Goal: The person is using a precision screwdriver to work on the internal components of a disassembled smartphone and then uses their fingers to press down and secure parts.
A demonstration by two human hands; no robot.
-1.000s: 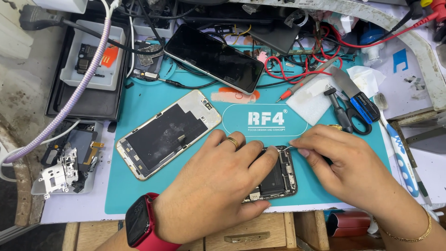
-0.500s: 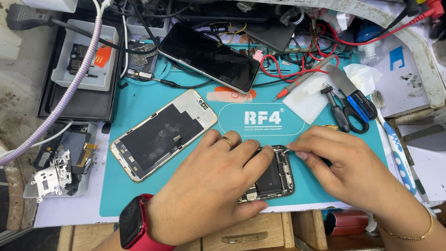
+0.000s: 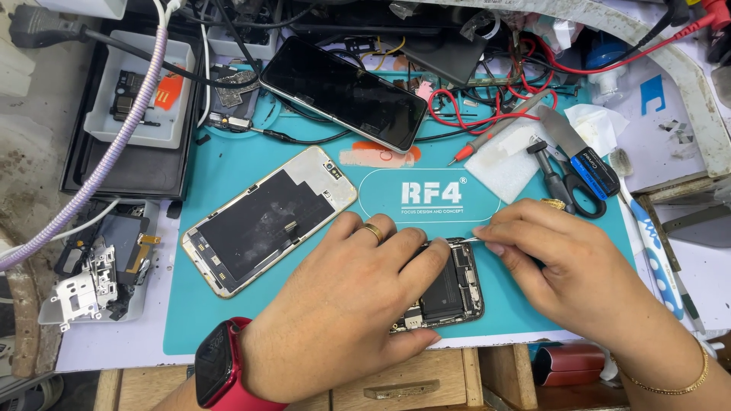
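Note:
An opened phone body [image 3: 453,288] with bare boards and battery lies on the teal work mat [image 3: 228,171]. My left hand [image 3: 343,304], with a gold ring and a red wristwatch, lies flat over the phone's left part and presses it down. My right hand [image 3: 567,270] pinches thin metal tweezers [image 3: 464,240] whose tip touches the phone's top edge. A detached screen panel [image 3: 266,218] lies face down on the mat, left of my left hand.
A black phone [image 3: 343,93] lies screen up at the mat's back. Scissors [image 3: 563,181], a blade, a white pad [image 3: 499,160] and red probe leads [image 3: 487,114] sit at the right. A black tray with white boxes [image 3: 137,91] and loose parts [image 3: 99,270] are at the left.
The view has shifted slightly. Both hands stay on the opened phone, with the tweezers' tip still at its top edge.

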